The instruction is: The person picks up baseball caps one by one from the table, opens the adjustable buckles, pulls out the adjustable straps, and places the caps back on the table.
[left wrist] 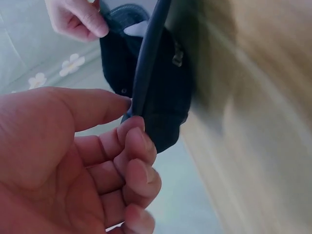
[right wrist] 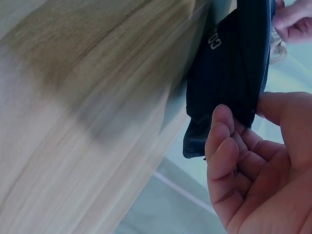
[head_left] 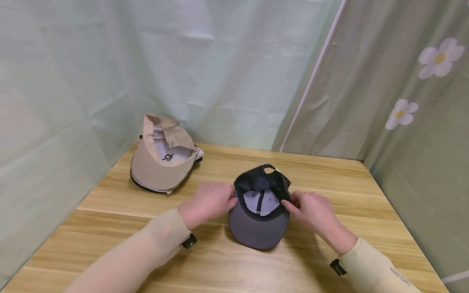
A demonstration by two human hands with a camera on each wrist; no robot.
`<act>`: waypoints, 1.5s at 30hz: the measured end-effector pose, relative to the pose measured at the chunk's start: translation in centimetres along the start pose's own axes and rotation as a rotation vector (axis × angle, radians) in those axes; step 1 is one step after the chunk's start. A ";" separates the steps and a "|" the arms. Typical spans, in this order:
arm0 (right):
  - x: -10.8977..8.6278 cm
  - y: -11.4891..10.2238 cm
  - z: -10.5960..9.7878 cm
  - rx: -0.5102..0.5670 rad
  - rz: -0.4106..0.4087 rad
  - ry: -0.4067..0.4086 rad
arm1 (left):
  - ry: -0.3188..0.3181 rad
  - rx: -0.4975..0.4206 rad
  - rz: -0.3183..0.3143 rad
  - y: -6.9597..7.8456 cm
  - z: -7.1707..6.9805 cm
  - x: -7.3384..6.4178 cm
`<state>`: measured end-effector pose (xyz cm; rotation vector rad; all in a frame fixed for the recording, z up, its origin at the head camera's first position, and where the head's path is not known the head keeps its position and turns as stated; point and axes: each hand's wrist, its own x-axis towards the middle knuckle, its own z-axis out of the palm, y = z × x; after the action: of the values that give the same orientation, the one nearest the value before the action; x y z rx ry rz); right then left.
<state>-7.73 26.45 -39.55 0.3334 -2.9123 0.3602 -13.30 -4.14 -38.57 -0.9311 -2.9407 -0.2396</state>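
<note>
A dark baseball cap (head_left: pixel 259 232) is tipped with its hollow inside facing up and its brim toward me, over the middle of the table. My left hand (head_left: pixel 212 203) pinches its left edge near the brim, thumb against fingertips. On the opposite side my right hand (head_left: pixel 311 209) pinches the rim between thumb and curled fingers. Pale lining and a dark strip show inside the crown. In the right wrist view, light lettering runs along the cap's side (right wrist: pixel 226 73). The left wrist view shows a small metal buckle on the cap's strap (left wrist: pixel 178 54).
Several caps lie stacked at the back left, a beige cap (head_left: pixel 161 171) on top with its inside facing up. The wooden table (head_left: pixel 121 240) meets hanging curtains (head_left: pixel 234 81) at its back and sides. White flowers are printed on the right curtain.
</note>
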 end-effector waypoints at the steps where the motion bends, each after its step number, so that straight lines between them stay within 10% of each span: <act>1: -0.1 0.0 0.0 0.002 -0.008 0.002 | 0.022 0.003 0.003 0.0 -0.2 0.1; 13: -1.2 -0.3 0.1 0.026 -0.103 0.032 | 0.245 0.131 0.064 0.8 -1.4 3.0; 26: -1.6 -0.8 -0.1 0.039 -0.176 0.027 | 0.127 0.145 0.068 1.7 -1.0 5.5; 45: 2.5 -1.1 -0.8 -0.079 -0.019 0.093 | 0.180 0.043 0.188 2.1 -0.5 5.3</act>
<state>-9.75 25.08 -37.97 0.3231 -2.8214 0.2504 -16.48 0.49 -37.34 -1.1089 -2.6644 -0.2366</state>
